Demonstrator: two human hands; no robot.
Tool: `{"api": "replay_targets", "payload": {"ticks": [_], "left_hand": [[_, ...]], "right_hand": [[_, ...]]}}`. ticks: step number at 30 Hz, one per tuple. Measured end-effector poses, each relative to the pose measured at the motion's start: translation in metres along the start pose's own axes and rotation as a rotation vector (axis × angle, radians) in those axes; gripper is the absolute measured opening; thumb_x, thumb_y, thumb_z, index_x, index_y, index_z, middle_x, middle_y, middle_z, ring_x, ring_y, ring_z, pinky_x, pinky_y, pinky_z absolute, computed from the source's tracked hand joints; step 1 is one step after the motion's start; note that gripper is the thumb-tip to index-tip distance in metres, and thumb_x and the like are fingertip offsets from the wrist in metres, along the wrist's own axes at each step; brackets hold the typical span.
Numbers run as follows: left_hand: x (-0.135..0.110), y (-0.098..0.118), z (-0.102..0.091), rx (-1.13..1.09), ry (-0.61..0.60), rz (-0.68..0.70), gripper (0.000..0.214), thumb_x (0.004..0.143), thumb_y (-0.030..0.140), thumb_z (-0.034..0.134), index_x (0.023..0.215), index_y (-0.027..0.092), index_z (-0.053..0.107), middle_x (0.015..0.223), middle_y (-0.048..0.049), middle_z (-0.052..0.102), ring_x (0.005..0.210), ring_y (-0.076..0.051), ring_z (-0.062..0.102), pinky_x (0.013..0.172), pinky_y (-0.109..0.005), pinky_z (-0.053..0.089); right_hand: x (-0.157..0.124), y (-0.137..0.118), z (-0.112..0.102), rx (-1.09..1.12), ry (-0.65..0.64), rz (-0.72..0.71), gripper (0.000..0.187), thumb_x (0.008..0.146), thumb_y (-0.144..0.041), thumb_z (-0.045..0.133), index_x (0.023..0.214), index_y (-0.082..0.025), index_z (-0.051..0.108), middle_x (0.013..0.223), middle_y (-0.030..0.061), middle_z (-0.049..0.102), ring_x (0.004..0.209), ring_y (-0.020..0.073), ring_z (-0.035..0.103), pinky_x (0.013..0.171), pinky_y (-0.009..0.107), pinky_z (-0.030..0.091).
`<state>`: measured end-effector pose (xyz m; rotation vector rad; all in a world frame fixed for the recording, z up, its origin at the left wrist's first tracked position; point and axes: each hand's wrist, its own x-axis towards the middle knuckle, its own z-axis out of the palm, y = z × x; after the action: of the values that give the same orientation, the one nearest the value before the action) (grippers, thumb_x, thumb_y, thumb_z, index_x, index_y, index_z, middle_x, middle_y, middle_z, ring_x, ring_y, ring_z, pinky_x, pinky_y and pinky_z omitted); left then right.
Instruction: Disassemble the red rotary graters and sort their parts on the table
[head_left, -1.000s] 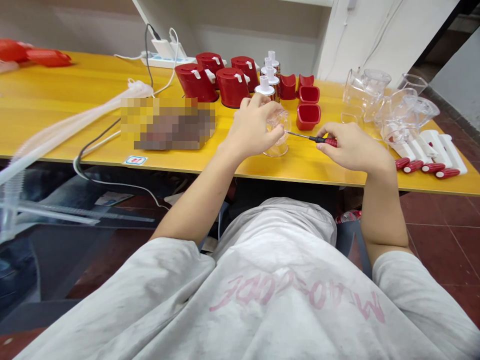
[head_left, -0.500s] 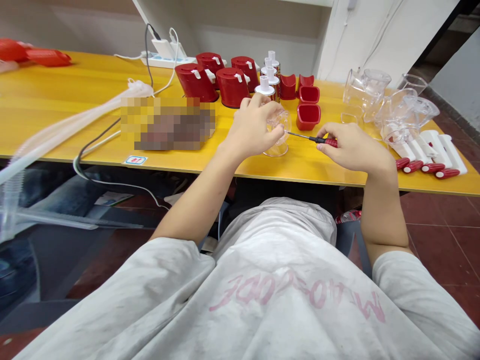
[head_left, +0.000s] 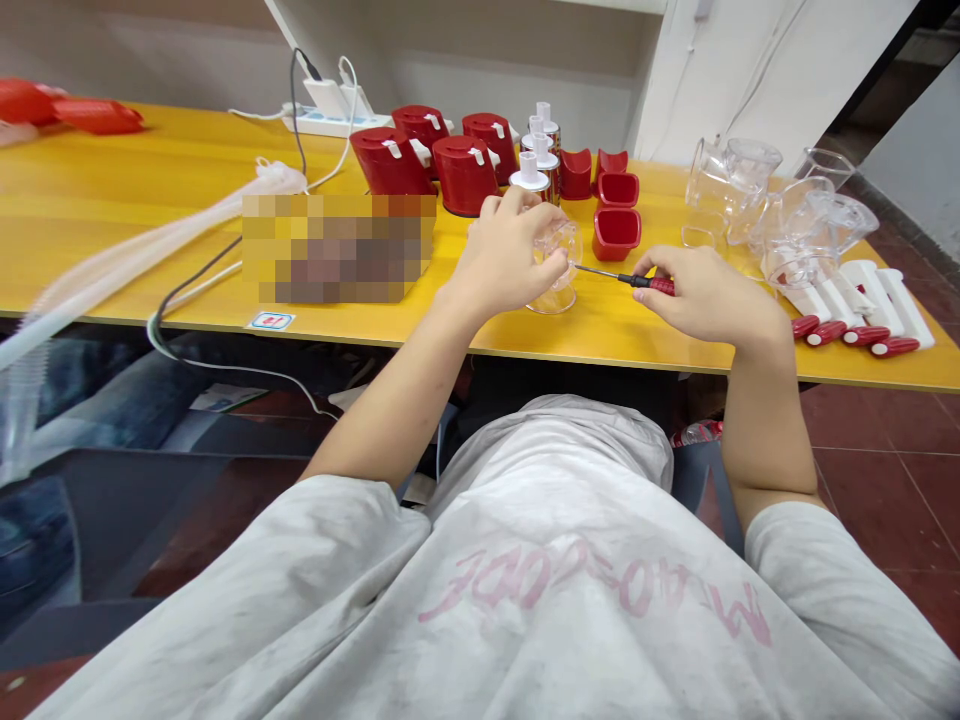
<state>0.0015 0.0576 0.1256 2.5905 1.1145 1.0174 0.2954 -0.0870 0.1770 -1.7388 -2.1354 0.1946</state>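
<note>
My left hand (head_left: 506, 250) is closed around a clear plastic cup-like part (head_left: 556, 290) that rests on the yellow table near its front edge. The fingers cover much of its top and left side. In my right hand (head_left: 701, 290) is a screwdriver (head_left: 651, 283) with a red and black handle, held between thumb and fingers. Its thin metal shaft points left, and the tip meets the right side of the clear part. Whether a screw sits at the tip is too small to tell.
Behind my hands stand several red housings (head_left: 465, 175), white-topped cylinders (head_left: 529, 175) and red cups (head_left: 616, 233). Clear containers (head_left: 810, 225) and white handles with red ends (head_left: 889, 305) lie to the right. A power strip (head_left: 337, 122), cables and a pixelated patch are on the left.
Both hands, the screwdriver and the clear part stay nearly where they were. At the far left, the blurred translucent strip over the chair has shifted out of its earlier place.
</note>
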Motion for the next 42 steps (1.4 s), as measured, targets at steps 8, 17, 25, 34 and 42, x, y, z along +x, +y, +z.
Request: {"api": "replay_targets", "payload": {"ticks": [8, 17, 25, 34, 42], "left_hand": [[0.0, 0.0, -0.001, -0.01, -0.008, -0.002, 0.054, 0.109, 0.054, 0.079, 0.159, 0.035, 0.085, 0.175, -0.0177, 0.073, 0.166, -0.054, 0.064, 0.148, -0.083, 0.049], [0.0, 0.001, -0.003, -0.049, -0.024, -0.001, 0.057, 0.107, 0.054, 0.08, 0.161, 0.035, 0.083, 0.175, -0.0177, 0.073, 0.173, -0.056, 0.059, 0.15, -0.084, 0.047], [0.001, 0.0, 0.0, -0.03, -0.012, -0.002, 0.057, 0.107, 0.055, 0.08, 0.16, 0.035, 0.084, 0.176, -0.0177, 0.073, 0.169, -0.055, 0.062, 0.149, -0.083, 0.048], [0.0, 0.001, -0.002, -0.044, -0.018, -0.001, 0.057, 0.109, 0.057, 0.08, 0.161, 0.036, 0.084, 0.174, -0.0172, 0.073, 0.171, -0.056, 0.06, 0.149, -0.083, 0.048], [0.0, -0.001, 0.0, -0.019, -0.006, 0.0, 0.057, 0.107, 0.055, 0.08, 0.16, 0.034, 0.085, 0.173, -0.018, 0.074, 0.168, -0.055, 0.063, 0.149, -0.083, 0.048]], "right_hand": [[0.001, 0.004, 0.001, 0.003, 0.023, -0.024, 0.032, 0.111, -0.041, 0.088, 0.14, -0.027, 0.094, 0.12, 0.0128, 0.097, 0.114, 0.0398, 0.089, 0.106, 0.054, 0.071], [0.003, -0.003, 0.0, -0.058, -0.017, -0.006, 0.022, 0.117, -0.043, 0.08, 0.116, -0.026, 0.093, 0.107, 0.0132, 0.092, 0.104, 0.0384, 0.084, 0.101, 0.054, 0.067], [0.003, -0.003, 0.001, -0.017, 0.014, 0.004, 0.018, 0.109, -0.036, 0.09, 0.125, -0.027, 0.093, 0.118, 0.013, 0.095, 0.112, 0.0408, 0.087, 0.106, 0.056, 0.069], [0.002, -0.001, 0.003, 0.011, 0.035, 0.01, 0.025, 0.114, -0.047, 0.087, 0.128, -0.029, 0.095, 0.11, 0.0122, 0.095, 0.111, 0.041, 0.088, 0.104, 0.056, 0.071], [0.002, -0.002, -0.002, 0.005, 0.079, -0.013, 0.025, 0.107, -0.042, 0.089, 0.128, -0.03, 0.094, 0.129, 0.014, 0.095, 0.122, 0.0434, 0.085, 0.113, 0.059, 0.069]]}}
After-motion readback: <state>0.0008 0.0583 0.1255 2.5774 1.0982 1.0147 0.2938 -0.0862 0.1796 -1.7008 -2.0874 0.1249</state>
